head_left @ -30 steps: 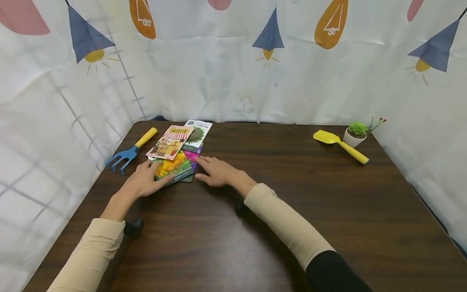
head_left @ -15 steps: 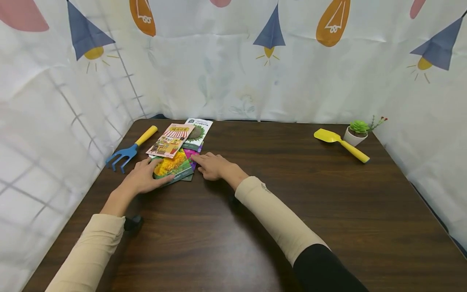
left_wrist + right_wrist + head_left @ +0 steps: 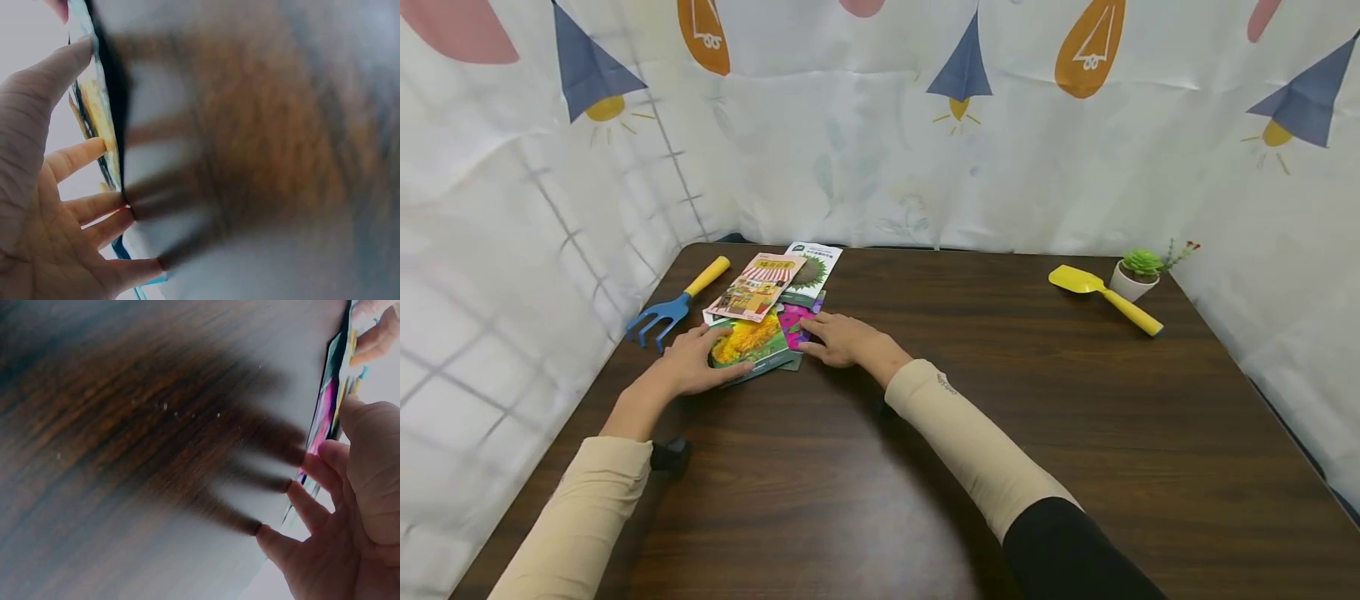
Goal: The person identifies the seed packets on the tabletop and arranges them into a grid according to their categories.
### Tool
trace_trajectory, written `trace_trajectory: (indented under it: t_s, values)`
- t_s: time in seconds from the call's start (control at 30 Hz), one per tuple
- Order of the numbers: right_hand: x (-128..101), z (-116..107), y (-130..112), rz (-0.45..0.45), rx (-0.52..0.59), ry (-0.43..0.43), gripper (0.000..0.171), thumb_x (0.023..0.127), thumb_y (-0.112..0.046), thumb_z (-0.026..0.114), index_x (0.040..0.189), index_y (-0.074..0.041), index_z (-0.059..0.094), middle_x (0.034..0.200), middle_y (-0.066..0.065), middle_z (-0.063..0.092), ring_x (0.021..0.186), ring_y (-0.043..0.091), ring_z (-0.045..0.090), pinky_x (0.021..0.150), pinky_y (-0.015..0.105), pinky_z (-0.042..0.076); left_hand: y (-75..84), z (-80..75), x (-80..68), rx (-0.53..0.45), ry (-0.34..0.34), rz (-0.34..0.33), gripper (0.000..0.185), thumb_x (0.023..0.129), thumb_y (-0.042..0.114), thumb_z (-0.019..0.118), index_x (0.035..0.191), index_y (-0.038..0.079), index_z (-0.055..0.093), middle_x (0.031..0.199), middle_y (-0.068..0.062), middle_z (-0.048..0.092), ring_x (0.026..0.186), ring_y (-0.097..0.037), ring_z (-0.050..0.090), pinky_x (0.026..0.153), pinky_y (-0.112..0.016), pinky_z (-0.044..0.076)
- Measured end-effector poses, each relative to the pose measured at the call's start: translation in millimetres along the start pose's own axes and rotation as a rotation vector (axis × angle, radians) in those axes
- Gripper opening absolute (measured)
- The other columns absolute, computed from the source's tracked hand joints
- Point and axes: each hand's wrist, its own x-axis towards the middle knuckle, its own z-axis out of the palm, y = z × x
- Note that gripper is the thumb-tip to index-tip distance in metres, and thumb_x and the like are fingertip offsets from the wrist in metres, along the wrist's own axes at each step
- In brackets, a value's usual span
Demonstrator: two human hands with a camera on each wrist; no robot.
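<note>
Several seed packets lie overlapped in a loose pile at the table's back left. My left hand (image 3: 688, 362) spreads round the near left corner of the yellow-flower packet (image 3: 754, 340), with thumb and fingertips at its edges. My right hand (image 3: 846, 340) rests its fingertips on the magenta-flower packet (image 3: 792, 325), which is partly hidden under the yellow-flower one. A pale pink packet (image 3: 755, 287) with a striped awning picture sits on top, over part of a white packet (image 3: 812, 271). In both wrist views the fingers look fairly straight and reach to the pile's edge.
A blue hand fork (image 3: 662, 312) with a yellow handle lies left of the packets, close to the left hand. At the back right are a yellow trowel (image 3: 1105, 297) and a small potted plant (image 3: 1135, 271). A printed white curtain (image 3: 865, 167) hangs behind the dark wooden table (image 3: 970, 375).
My right hand has moved slightly left, its fingertips coming from beside the pile onto the magenta-flower packet. The left hand keeps its place at the yellow-flower packet.
</note>
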Motion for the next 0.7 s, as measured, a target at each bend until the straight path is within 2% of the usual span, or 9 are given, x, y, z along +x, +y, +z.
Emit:
trace_trajectory:
  t_s: [0.2,0.33,0.57,0.7]
  values:
    - [2,1,2,0.03,-0.047,-0.009,0.069,0.107,-0.059,0.035,0.165,-0.025,0.022,0.17,0.007,0.02,0.154,0.026,0.026,0.125,0.041,0.023,-3.7,-2.2,-2.2,-0.01,-0.007,0.028,0.094,0.094,0.063,0.063,0.152,-0.006,0.035,0.151,-0.046,0.026,0.135,-0.067,0.026,0.104,-0.08,0.027]
    - [-2,-2,7,0.024,-0.069,-0.01,0.07,0.105,-0.06,0.039,0.164,-0.023,0.026,0.166,0.009,0.024,0.15,0.027,0.033,0.122,0.041,0.029,-2.1,-2.9,-0.5,-0.006,-0.019,0.031,0.095,0.094,0.063,0.063,0.153,-0.006,0.034,0.152,-0.046,0.025,0.136,-0.066,0.025,0.105,-0.08,0.027]
    - [-11,-10,20,0.018,0.009,0.025,0.064,0.101,-0.059,0.052,0.152,-0.018,0.052,0.152,0.01,0.041,0.13,0.023,0.052,0.113,0.036,0.041,-3.4,-2.8,-0.8,0.003,-0.021,0.034,0.095,0.093,0.062,0.065,0.151,-0.008,0.036,0.15,-0.046,0.028,0.135,-0.065,0.027,0.106,-0.078,0.029]
    - [-17,-12,28,-0.001,0.059,0.061,0.057,0.096,-0.057,0.064,0.132,-0.013,0.069,0.141,0.009,0.052,0.12,0.021,0.056,0.108,0.034,0.045,-4.8,-2.6,-0.3,0.0,-0.024,0.03,0.096,0.092,0.062,0.066,0.151,-0.007,0.036,0.15,-0.046,0.028,0.135,-0.066,0.027,0.106,-0.078,0.028]
